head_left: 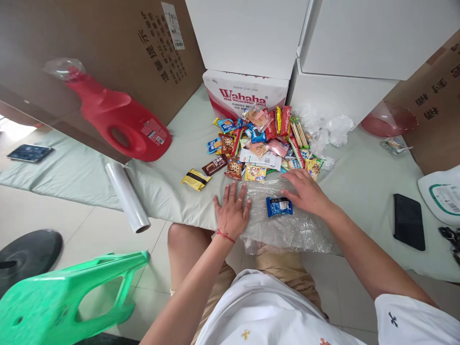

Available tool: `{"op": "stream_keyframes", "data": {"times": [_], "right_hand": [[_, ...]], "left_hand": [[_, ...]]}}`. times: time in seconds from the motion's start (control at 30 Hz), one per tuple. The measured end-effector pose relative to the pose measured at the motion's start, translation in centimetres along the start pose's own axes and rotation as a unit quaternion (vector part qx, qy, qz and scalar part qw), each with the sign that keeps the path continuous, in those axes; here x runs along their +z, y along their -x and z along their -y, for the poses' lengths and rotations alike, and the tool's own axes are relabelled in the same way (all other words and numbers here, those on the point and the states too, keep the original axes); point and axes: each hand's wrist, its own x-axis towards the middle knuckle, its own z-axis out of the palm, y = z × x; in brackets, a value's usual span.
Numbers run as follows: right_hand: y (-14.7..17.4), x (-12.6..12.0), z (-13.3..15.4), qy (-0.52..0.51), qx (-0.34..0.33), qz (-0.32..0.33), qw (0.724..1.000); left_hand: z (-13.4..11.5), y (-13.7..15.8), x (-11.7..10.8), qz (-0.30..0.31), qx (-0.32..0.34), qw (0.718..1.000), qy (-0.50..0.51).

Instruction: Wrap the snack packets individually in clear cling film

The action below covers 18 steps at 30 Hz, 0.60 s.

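Observation:
My left hand (pixel 233 211) lies flat on the pale green cloth with its fingers spread, beside the left edge of a clear plastic bag (pixel 298 230). On that bag rests a small blue snack packet (pixel 279 206). My right hand (pixel 307 190) hovers or rests just right of the packet, fingers apart, holding nothing that I can see. Beyond both hands spreads a heap of wrapped snacks (pixel 258 148) in many colours. A yellow packet with a black band (pixel 196 179) and a dark brown packet (pixel 214 165) lie at its left edge.
Behind the heap stand a Wahaha carton (pixel 247 93) and white boxes (pixel 251 33). A red jug (pixel 125 124) and a roll of film (pixel 128 197) are leftward. Crumpled clear plastic (pixel 336 130), a black phone (pixel 408 222) and a white container (pixel 443 194) lie rightward. A green stool (pixel 72 297) stands below.

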Motion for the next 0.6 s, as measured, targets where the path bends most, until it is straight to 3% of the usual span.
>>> {"op": "stream_keyframes", "data": {"times": [0.13, 0.23, 0.3, 0.47, 0.6], "right_hand": [[-3.1, 0.2, -0.6, 0.082, 0.009, 0.072, 0.994], [-5.0, 0.9, -0.8, 0.108, 0.007, 0.134, 0.985], [-5.7, 1.2, -1.0, 0.104, 0.009, 0.166, 0.981], [-5.7, 0.2, -1.8, 0.003, -0.054, 0.166, 0.985], [-4.1, -1.2, -1.6, -0.076, -0.1, 0.149, 0.981]], "left_hand": [[0.5, -0.3, 0.0, -0.128, -0.042, 0.989, 0.065], [0.1, -1.2, -0.9, -0.194, -0.008, 0.976, 0.096], [-0.7, -2.2, -2.0, -0.169, 0.052, 0.979, 0.105], [-3.2, -5.5, -3.8, -0.006, 0.235, 0.963, 0.134], [-4.0, -7.8, -4.0, 0.104, 0.298, 0.943, 0.105]]}}
